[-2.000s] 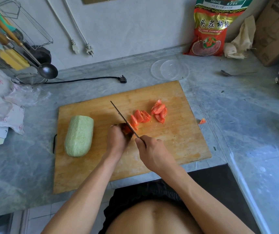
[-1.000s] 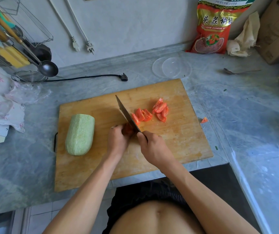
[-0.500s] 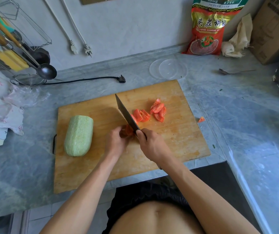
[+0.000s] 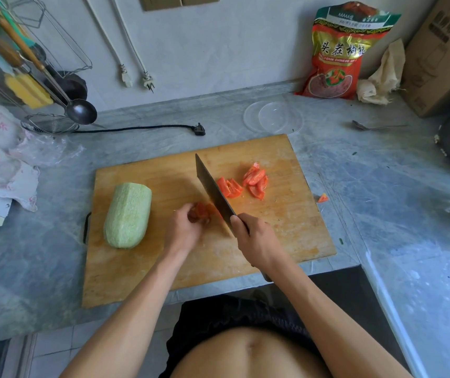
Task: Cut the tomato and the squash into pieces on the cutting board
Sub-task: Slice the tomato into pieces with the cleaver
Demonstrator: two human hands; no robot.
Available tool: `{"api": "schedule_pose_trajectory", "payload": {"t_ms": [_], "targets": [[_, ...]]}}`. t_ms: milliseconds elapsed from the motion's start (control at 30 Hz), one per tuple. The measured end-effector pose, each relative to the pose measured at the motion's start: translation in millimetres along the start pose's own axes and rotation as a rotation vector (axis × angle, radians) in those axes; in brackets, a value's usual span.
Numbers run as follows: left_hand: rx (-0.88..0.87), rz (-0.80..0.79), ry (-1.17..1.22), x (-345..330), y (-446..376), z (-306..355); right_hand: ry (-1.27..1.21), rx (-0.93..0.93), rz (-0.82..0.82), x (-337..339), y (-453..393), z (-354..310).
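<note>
Left hand: while it pinches the last red tomato chunk [image 4: 201, 211], the left hand [image 4: 183, 230] should tuck its fingertips back.
Right hand: the right hand [image 4: 256, 241] grips the dark broad-bladed cleaver [image 4: 213, 190]; straight downward strokes suit.
Tomato: cut red wedges [image 4: 245, 182] lie beyond the blade.
Squash: the peeled pale-green squash [image 4: 127, 215] waits uncut on the wooden cutting board [image 4: 286, 230].

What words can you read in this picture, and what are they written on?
"AAAAA": top of the red and gold bag.
"头茬枸杞": large characters across the same bag.
"LYCIUM CHINESE": small line beneath them, cut off at both ends.
Cardboard box: dark printing, too blurred to read.
Nothing else carries text.
</note>
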State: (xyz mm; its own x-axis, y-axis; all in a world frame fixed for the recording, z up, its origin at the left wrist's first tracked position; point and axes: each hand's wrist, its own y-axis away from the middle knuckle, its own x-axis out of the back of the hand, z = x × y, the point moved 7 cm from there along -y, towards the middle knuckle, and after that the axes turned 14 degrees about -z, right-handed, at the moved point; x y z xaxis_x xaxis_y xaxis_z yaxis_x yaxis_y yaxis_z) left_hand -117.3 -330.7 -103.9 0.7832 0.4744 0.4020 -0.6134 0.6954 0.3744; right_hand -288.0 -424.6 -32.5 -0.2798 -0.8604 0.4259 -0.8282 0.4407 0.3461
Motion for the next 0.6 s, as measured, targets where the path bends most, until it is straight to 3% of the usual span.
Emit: {"api": "schedule_pose_trajectory", "payload": {"t_ms": [267,367,600], "targets": [[-0.147,0.028,-0.145,-1.3,6.6,26.5,0.021,0.123,0.062,10.0,14.4,-20.0],[-0.101,-0.010,-0.210,-6.6,5.4,27.8,0.061,0.101,0.046,3.9,18.3,-18.9],[0.042,-0.057,-0.059,-8.2,4.3,22.3,0.028,0.060,0.000,-6.3,20.3,-11.3]]}}
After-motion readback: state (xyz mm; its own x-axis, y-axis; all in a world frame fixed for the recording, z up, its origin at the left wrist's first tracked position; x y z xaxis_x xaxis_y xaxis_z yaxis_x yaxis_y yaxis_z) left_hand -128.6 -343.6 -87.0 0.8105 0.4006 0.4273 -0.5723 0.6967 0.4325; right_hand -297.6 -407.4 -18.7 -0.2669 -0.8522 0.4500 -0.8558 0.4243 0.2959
